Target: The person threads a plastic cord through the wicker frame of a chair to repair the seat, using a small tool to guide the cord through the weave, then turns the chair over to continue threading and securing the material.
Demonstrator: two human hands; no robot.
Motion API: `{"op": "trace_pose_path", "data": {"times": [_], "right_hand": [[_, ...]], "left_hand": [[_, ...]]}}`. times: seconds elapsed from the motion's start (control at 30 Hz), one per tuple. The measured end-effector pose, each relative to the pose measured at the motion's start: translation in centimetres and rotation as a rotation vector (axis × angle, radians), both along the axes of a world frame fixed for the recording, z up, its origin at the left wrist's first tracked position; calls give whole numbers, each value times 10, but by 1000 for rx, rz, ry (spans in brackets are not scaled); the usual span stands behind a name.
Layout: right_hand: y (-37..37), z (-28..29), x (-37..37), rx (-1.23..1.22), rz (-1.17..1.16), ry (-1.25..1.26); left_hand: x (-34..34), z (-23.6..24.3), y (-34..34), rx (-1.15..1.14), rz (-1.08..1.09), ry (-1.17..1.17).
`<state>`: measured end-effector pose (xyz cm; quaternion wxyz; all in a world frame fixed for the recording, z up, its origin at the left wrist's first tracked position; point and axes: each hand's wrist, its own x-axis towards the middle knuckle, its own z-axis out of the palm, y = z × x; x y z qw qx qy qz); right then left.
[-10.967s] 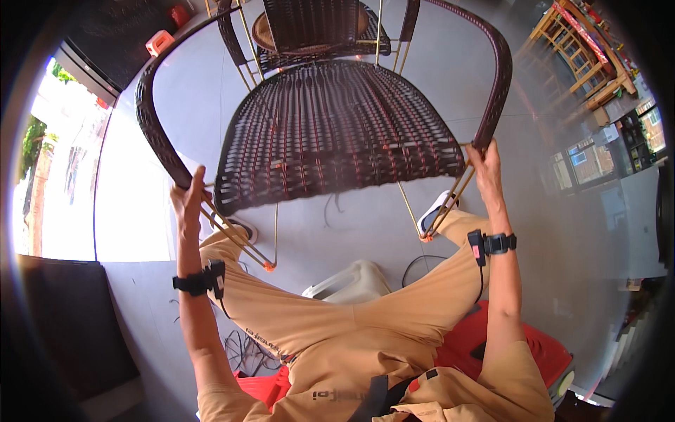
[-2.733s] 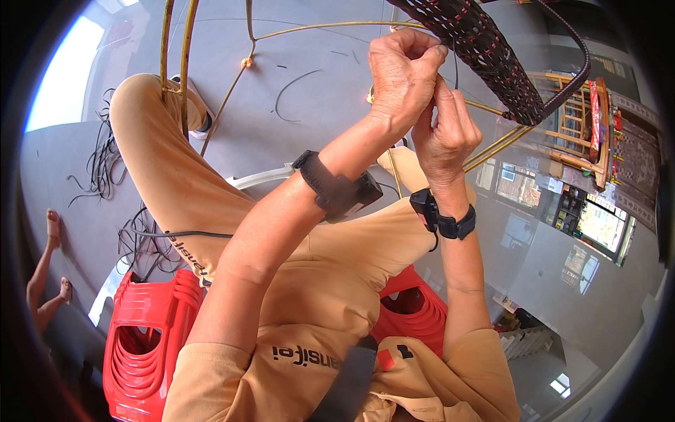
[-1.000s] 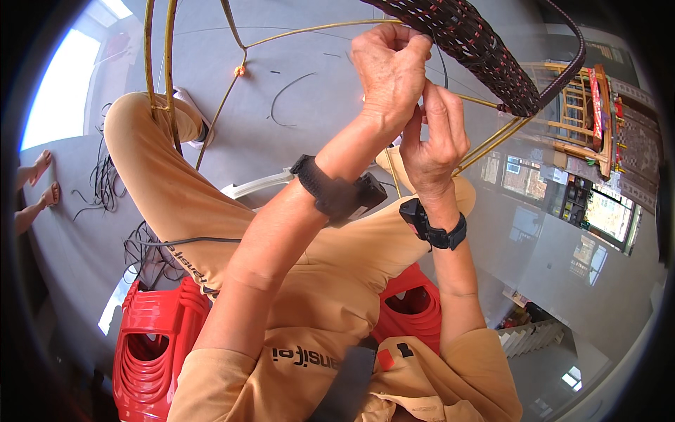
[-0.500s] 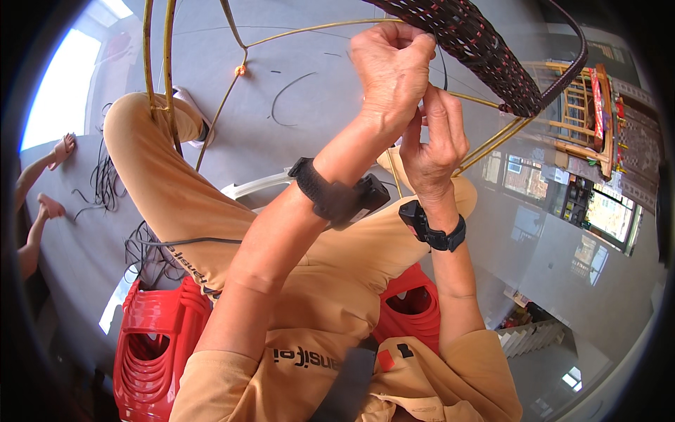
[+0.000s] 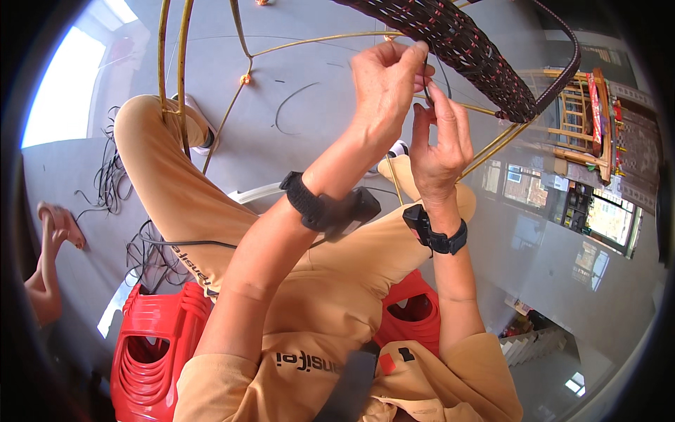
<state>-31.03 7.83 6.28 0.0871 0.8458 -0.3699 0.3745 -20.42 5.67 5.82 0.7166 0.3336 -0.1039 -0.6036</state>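
A dark brown woven band with pink flecks [image 5: 464, 53] is wrapped on a gold metal frame [image 5: 330, 38], at the top of the head view. Just below the band, my left hand [image 5: 385, 81] pinches a thin black cord [image 5: 426, 83], thumb against fingers. Lower and to the right, my right hand [image 5: 441, 144] has its raised fingertips and thumb at the same cord, which curves down between the two hands. The exact grip of the right fingertips is partly hidden. Gold legs of the frame reach down on both sides of my knees.
Loose black cord [image 5: 112, 176] lies tangled on the grey floor at left, near another person's bare feet [image 5: 60, 225]. Cord scraps [image 5: 281, 109] lie ahead. I sit on a red plastic stool [image 5: 144, 359]. A wooden rack [image 5: 580, 119] stands at right.
My hands have moved slightly apart, and a short loop of cord now shows between them. The other person's feet have come together. The whole view has shifted a little.
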Motion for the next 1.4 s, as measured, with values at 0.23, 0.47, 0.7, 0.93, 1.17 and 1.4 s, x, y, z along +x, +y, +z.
{"op": "trace_pose_path", "data": {"times": [0.23, 0.47, 0.7, 0.93, 1.17, 1.4], "right_hand": [[-9, -3, 8, -98, -16, 5], [-10, -4, 14, -122, -23, -33], [-10, -6, 13, -80, -24, -40], [-11, -7, 12, -61, -34, -13], [-14, -10, 10, -63, -34, -25], [-14, -9, 12, -78, -13, -49]], "left_hand": [[-5, 0, -1, 15, 92, -120], [-10, -6, -12, 12, 283, -330], [-13, -9, -13, -31, 321, -401], [-13, -4, -12, -28, 318, -392], [-15, -10, -15, -28, 315, -389], [-18, -11, -16, -66, 361, -336]]}}
